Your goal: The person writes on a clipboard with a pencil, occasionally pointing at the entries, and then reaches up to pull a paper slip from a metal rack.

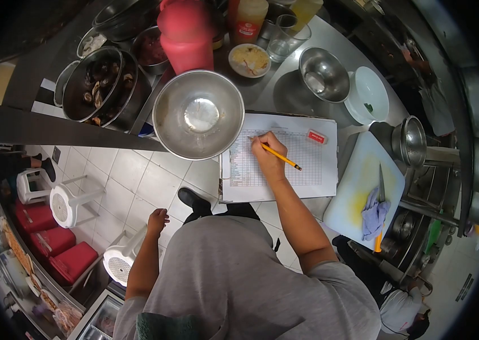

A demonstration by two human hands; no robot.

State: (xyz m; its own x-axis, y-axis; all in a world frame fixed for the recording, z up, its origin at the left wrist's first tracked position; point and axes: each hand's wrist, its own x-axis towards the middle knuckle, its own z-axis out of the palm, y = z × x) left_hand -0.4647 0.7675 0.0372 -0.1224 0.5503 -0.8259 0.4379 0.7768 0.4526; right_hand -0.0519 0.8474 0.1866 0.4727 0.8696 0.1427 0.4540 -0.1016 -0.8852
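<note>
My right hand [270,157] grips a yellow pencil [281,156], its tip resting on a printed grid sheet [307,170]. The sheet lies on top of a stack of paper on a board at the counter's edge. Near the top right of the sheet lies an eraser in a red and white sleeve [317,136]. Just left of the paper, a wide metal bowl [166,116] covers part of the sheet's corner. My left hand [158,221] hangs low at my side over the floor, fingers curled, with nothing visible in it.
A cutting board [346,198] at right holds a knife [382,181] and a purple cloth [373,216]. Behind are a smaller metal bowl [336,73], white bowls [378,90], glasses and a red container [185,39]. White stools [65,205] stand left. Other people are at both sides.
</note>
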